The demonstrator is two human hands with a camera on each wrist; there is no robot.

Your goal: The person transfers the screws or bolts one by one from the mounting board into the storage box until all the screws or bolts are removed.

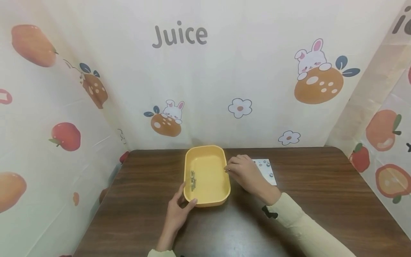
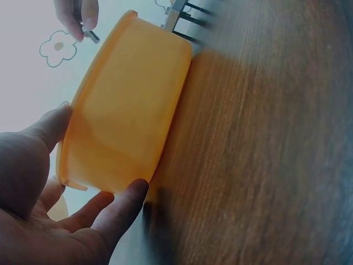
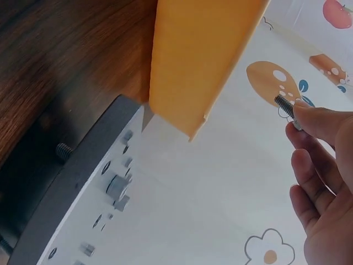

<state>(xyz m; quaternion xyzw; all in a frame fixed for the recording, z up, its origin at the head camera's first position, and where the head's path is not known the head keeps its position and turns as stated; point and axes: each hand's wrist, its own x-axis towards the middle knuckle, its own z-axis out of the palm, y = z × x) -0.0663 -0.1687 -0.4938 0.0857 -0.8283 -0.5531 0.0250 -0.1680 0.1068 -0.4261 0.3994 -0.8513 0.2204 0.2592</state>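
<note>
A yellow plastic tray (image 1: 210, 178) stands on the table with several small metal bolts (image 1: 193, 181) lying along its left side. My left hand (image 1: 177, 211) grips the tray's near left corner, its thumb at the rim and its fingers against the outer wall (image 2: 124, 105). Above the tray's right rim my right hand (image 1: 243, 172) pinches a threaded bolt (image 3: 285, 106) between thumb and forefinger. Partly behind that hand is a white plate (image 1: 268, 173) fitted with bolts. In the right wrist view, holes and bolt heads (image 3: 117, 187) show on the plate, and a threaded shank (image 3: 64, 151) sticks out underneath.
The dark wooden table (image 1: 321, 192) reaches back to a printed curtain (image 1: 237, 71) with fruit and rabbit drawings. More of this curtain hangs at the left and right sides. The plate stands close to the tray's right side.
</note>
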